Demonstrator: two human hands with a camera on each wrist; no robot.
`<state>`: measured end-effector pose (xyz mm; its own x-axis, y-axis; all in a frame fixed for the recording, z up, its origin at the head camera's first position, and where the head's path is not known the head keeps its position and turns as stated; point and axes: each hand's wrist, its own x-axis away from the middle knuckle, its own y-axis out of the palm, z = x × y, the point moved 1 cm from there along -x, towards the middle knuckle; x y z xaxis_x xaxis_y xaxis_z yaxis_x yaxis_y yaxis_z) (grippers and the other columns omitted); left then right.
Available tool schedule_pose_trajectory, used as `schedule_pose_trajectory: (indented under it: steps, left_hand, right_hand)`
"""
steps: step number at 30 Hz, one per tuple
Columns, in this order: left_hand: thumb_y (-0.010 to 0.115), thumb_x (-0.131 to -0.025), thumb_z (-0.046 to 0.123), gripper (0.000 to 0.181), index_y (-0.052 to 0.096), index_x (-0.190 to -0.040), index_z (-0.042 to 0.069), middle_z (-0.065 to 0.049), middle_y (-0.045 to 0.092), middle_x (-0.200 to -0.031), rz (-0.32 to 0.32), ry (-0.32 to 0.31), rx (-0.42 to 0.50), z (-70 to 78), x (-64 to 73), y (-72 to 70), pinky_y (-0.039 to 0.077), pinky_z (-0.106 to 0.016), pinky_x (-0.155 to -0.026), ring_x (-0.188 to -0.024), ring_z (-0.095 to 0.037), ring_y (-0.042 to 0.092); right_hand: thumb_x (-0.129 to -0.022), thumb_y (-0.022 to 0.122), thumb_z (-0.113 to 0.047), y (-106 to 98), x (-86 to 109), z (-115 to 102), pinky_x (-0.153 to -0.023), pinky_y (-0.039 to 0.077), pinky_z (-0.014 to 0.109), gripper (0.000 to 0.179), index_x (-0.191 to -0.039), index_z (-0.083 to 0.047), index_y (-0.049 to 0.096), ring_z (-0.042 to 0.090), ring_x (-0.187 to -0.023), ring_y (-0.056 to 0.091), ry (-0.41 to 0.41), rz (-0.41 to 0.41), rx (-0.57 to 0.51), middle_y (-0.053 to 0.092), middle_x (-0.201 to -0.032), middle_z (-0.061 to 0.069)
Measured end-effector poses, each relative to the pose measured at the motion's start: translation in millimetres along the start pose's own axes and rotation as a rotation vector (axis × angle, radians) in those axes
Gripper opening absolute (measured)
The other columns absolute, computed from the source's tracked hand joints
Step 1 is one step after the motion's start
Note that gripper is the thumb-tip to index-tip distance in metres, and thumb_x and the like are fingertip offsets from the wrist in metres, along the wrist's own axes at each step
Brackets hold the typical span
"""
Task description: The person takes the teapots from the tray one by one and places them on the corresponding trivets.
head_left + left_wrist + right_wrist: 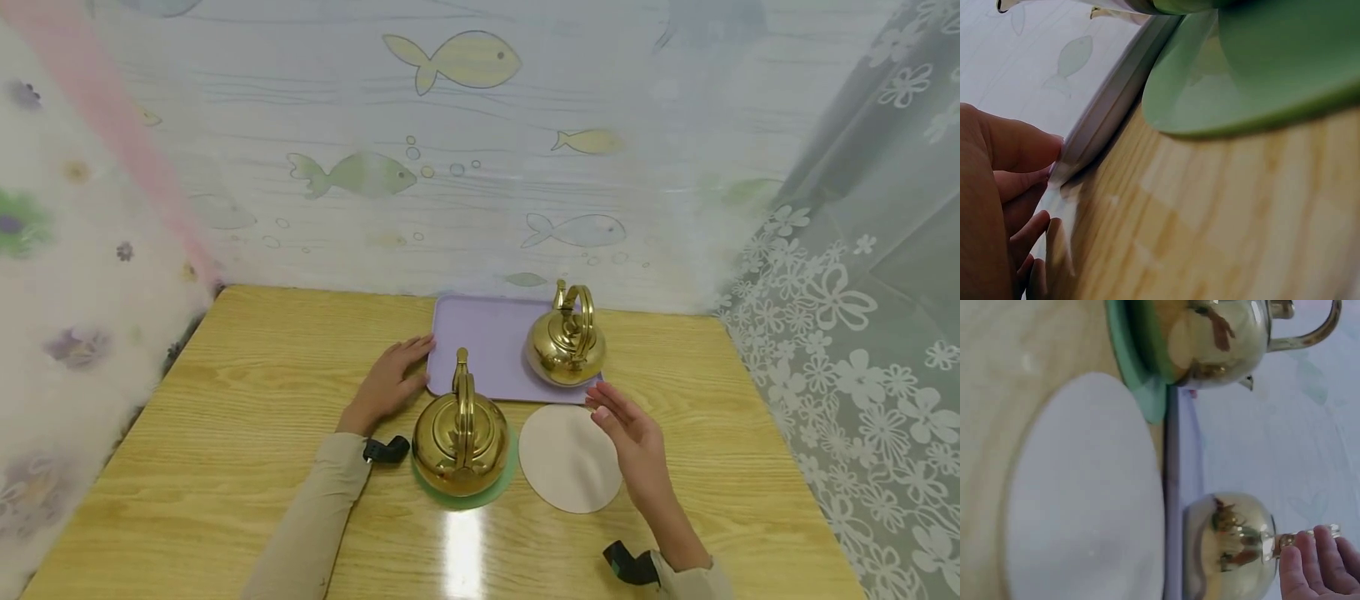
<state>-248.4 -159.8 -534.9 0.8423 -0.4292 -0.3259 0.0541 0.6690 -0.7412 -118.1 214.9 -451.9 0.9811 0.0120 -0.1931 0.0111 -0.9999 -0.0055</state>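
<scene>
My left hand (387, 382) touches the left rim of a lilac tray (480, 329); its thumb (1032, 149) meets the tray's edge in the left wrist view. On the tray's right side stands a gold kettle (564, 350) with an arched handle. Near that kettle and the tray's front right corner, my right hand (637, 442) holds nothing, its fingers fairly straight. A second gold kettle (460, 446) rests on a green round mat (512, 467) in front of the tray. Right of it lies a white round mat (570, 458), just left of my right hand.
Everything stands on a wooden table (262, 375). A fish-patterned curtain (465, 192) hangs behind the table's back edge. Flowered curtains (847, 358) flank both sides. Black wrist devices (630, 564) are worn on both forearms.
</scene>
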Motion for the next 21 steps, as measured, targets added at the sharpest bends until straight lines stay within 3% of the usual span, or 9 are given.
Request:
schedule_pose_trajectory:
  steps: [5, 9, 14, 21]
  left_hand:
    - [0.061, -0.096, 0.023, 0.058, 0.051, -0.148, -0.001, -0.014, 0.046, -0.156, 0.002, 0.001, 0.002, 0.6, 0.1, 0.3, 0.019, -0.056, -0.126, -0.147, -0.04, 0.039]
    - [0.06, -0.097, 0.023, 0.058, 0.05, -0.148, -0.001, -0.014, 0.046, -0.157, 0.005, 0.005, 0.002, 0.8, 0.0, -0.9, 0.019, -0.056, -0.126, -0.147, -0.04, 0.038]
    - [0.06, -0.097, 0.022, 0.057, 0.05, -0.148, -0.001, -0.014, 0.046, -0.157, 0.005, 0.002, 0.002, 1.1, -0.1, -2.4, 0.019, -0.056, -0.126, -0.147, -0.04, 0.038]
    - [0.06, -0.097, 0.024, 0.057, 0.05, -0.148, 0.0, -0.014, 0.046, -0.157, -0.007, -0.006, 0.013, 3.0, -0.2, -2.4, 0.019, -0.056, -0.126, -0.147, -0.04, 0.038]
  right_hand:
    - [-0.107, 0.051, -0.011, -3.2, -22.7, -4.6, -0.101, 0.053, 0.02, 0.05, -0.148, 0.015, 0.038, 0.005, -0.121, 0.062, 0.065, 0.051, -0.024, 0.065, -0.125, -0.013]
    - [-0.106, 0.05, -0.011, -2.1, -40.1, -3.6, -0.102, 0.051, 0.018, 0.049, -0.149, 0.01, 0.04, 0.011, -0.127, 0.059, 0.094, 0.157, -0.067, 0.062, -0.133, 0.001]
    - [-0.106, 0.051, -0.01, 5.2, -61.0, 0.4, -0.102, 0.049, 0.015, 0.046, -0.148, 0.008, 0.045, 0.017, -0.131, 0.055, 0.078, 0.221, -0.075, 0.053, -0.146, 0.019]
    - [-0.105, 0.052, -0.007, 17.4, -81.7, 1.5, -0.1, 0.049, 0.015, 0.042, -0.143, 0.01, 0.05, 0.008, -0.121, 0.057, 0.024, 0.281, -0.08, 0.053, -0.145, 0.023]
